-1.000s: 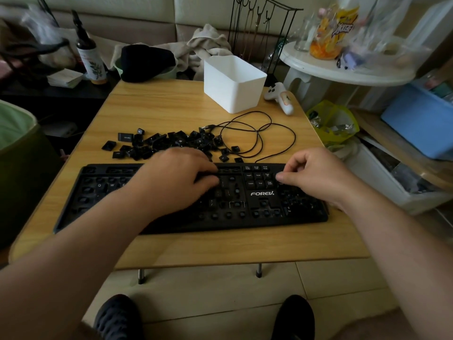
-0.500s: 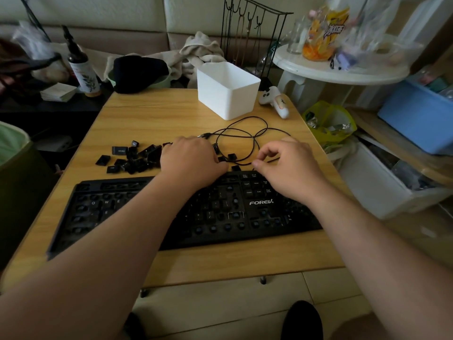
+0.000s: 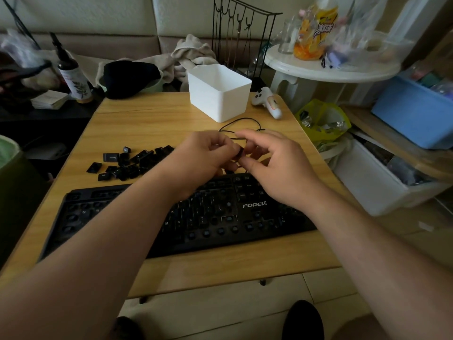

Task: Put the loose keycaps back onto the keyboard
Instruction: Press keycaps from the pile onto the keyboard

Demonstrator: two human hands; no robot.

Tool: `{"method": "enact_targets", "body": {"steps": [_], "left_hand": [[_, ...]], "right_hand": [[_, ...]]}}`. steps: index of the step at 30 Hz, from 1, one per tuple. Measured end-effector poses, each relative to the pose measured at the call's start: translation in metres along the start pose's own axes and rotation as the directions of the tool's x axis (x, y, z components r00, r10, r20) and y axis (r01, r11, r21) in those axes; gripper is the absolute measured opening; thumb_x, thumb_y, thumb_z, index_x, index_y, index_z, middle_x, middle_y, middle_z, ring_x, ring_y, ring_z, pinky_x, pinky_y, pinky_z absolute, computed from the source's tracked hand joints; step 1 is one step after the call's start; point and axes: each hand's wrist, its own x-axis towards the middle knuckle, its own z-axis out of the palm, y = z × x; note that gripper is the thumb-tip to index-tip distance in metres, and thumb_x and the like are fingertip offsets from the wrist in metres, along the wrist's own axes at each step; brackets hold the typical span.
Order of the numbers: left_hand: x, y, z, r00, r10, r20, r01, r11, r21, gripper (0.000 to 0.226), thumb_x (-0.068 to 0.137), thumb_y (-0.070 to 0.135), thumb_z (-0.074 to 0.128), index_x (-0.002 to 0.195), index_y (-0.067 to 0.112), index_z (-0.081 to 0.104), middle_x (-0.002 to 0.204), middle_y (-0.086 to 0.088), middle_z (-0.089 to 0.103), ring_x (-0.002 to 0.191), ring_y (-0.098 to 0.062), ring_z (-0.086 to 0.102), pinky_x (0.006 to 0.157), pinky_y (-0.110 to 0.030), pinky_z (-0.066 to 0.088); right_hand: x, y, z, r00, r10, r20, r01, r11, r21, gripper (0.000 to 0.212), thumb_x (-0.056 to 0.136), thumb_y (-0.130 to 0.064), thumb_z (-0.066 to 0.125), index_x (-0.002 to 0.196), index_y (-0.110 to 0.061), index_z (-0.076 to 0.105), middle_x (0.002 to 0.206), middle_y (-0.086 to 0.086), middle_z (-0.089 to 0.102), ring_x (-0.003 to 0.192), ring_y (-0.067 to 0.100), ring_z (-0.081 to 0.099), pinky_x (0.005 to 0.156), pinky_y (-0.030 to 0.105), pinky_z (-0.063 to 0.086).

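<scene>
Both hands meet above the far edge of the keyboard (image 3: 176,217), and a single black keycap (image 3: 239,153) sits pinched between them: the left hand (image 3: 203,158) has its fingers curled in around it, and the right hand (image 3: 277,165) takes it with thumb and fingertips, its other fingers loosely bent. Which hand bears most of the hold I cannot tell.

The keyboard lies square across the near part of the wooden table (image 3: 147,119), its front edge a little back from the table's near edge and its right end close to the table's right edge. Many of its sockets stand bare, while some keys at the centre and right are seated. The loose keycaps (image 3: 130,161) lie in a scatter just beyond the keyboard's left half, partly hidden behind the left wrist. A thin black cable (image 3: 241,122) loops on the table beyond the hands.

The far half of the table offers open wood on the left. At the far right stands a white bin (image 3: 219,92); its inside is not visible from this angle. Beside it, near the table's right corner, lies a white controller (image 3: 268,101).

Off the table's right edge, a yellow bag (image 3: 321,119) holds crumpled wrappers, a white crate (image 3: 375,182) holds dark clutter, and a blue box (image 3: 414,114) rests on a shelf above.
</scene>
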Motion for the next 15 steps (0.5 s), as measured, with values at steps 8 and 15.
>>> {"method": "enact_targets", "body": {"steps": [8,15], "left_hand": [[-0.007,-0.006,0.005,0.982,0.021,0.187,0.019,0.978,-0.209,0.024,0.102,0.004,0.060,0.106,0.021,0.077,0.095,-0.002,0.075,0.079,-0.009,0.064,0.070,-0.021,0.050],[-0.010,-0.004,0.010,0.977,0.048,0.209,-0.003,0.978,-0.208,0.016,0.101,0.007,0.060,0.103,0.017,0.073,0.085,-0.002,0.073,0.076,-0.010,0.061,0.073,-0.023,0.051]], "right_hand": [[-0.008,-0.002,-0.017,0.996,-0.094,-0.005,0.094,0.995,-0.016,0.037,0.089,-0.004,0.075,0.116,-0.029,0.078,0.100,-0.005,0.067,0.090,0.012,0.065,0.084,0.031,0.055],[-0.015,-0.002,-0.031,0.989,-0.149,0.017,0.150,0.986,-0.066,0.030,0.088,-0.012,0.079,0.115,-0.026,0.079,0.103,-0.006,0.074,0.099,0.009,0.068,0.086,0.037,0.056]]}}
